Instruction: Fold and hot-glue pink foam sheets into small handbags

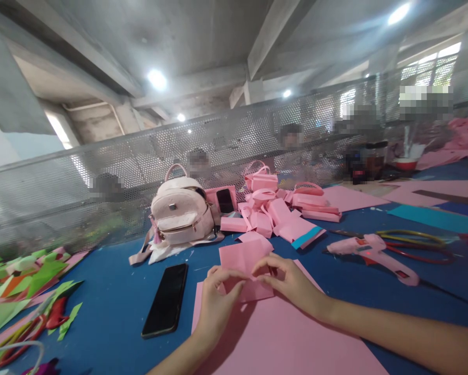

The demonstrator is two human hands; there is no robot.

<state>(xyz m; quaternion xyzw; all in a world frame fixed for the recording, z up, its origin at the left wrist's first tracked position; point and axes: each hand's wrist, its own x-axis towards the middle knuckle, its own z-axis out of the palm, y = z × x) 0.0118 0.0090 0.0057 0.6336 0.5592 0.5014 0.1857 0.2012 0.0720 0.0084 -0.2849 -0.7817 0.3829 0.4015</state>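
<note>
Pinching the small pink paper (236, 255) in left hand (220, 291) and right hand (291, 284), holding it over the larger pink sheet (292, 333); possibly risking a crooked crease or tear by pulling unevenly.

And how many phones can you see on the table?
2. One phone lies flat on the blue table, left of the left hand; another phone is propped just right of the pale backpack. More could be hidden behind things.
</note>
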